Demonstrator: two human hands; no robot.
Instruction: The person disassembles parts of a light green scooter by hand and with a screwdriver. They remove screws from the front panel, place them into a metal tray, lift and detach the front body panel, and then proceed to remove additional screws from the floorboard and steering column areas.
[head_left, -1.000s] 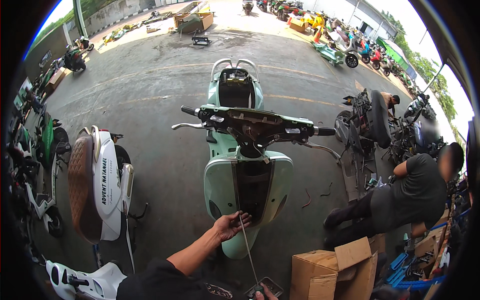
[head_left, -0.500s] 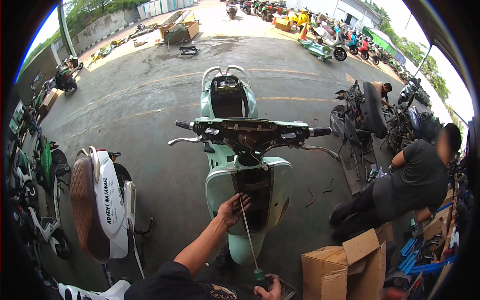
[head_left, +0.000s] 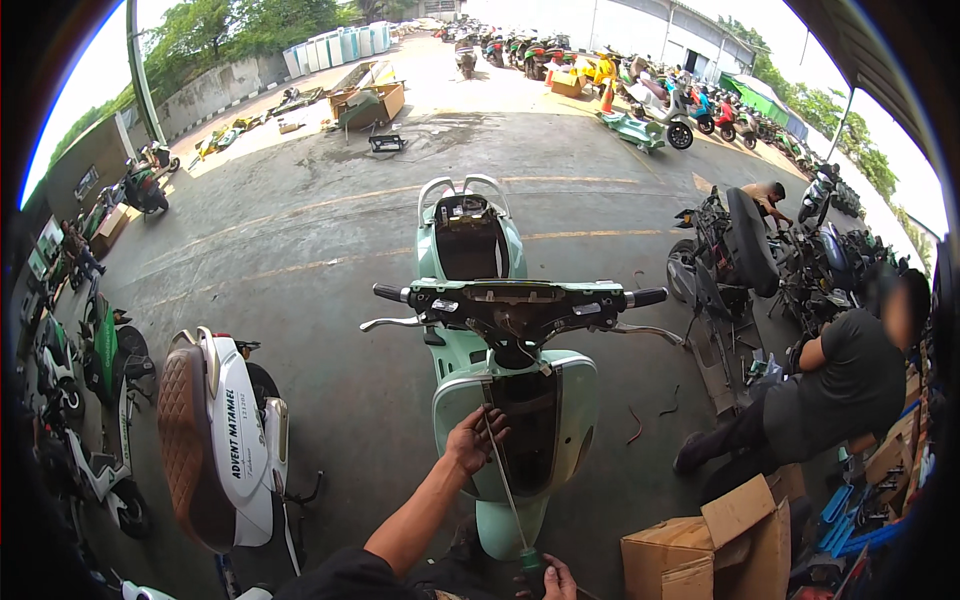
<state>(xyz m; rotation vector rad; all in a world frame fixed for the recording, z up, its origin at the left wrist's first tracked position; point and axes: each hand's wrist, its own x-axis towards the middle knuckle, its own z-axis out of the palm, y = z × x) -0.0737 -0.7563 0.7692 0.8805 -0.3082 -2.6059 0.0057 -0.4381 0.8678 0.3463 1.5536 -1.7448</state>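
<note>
A pale green scooter [head_left: 461, 408] stands in front of me with its handlebar [head_left: 517, 300] laid bare and a dark opening in the front panel. A long screwdriver [head_left: 508, 497] slants up toward that panel. Near its tip, the fingers of my left hand [head_left: 474, 442] close around the thin shaft, beside the opening's left edge. My right hand [head_left: 558, 579], low in the picture, is wrapped round the green handle and partly cut off by the lower edge. Whether the tip touches a screw is too small to tell.
A cardboard box [head_left: 668, 550] sits at lower right, close to a person in dark clothes [head_left: 842, 375]. To the left stands a white scooter with a brown seat [head_left: 187, 440]. Partly stripped scooters [head_left: 715, 270] are on the right, where another person [head_left: 766, 202] crouches.
The whole view has tilted up slightly, so the scooter and both hands appear lower and further right. Both hands keep their hold on the screwdriver.
</note>
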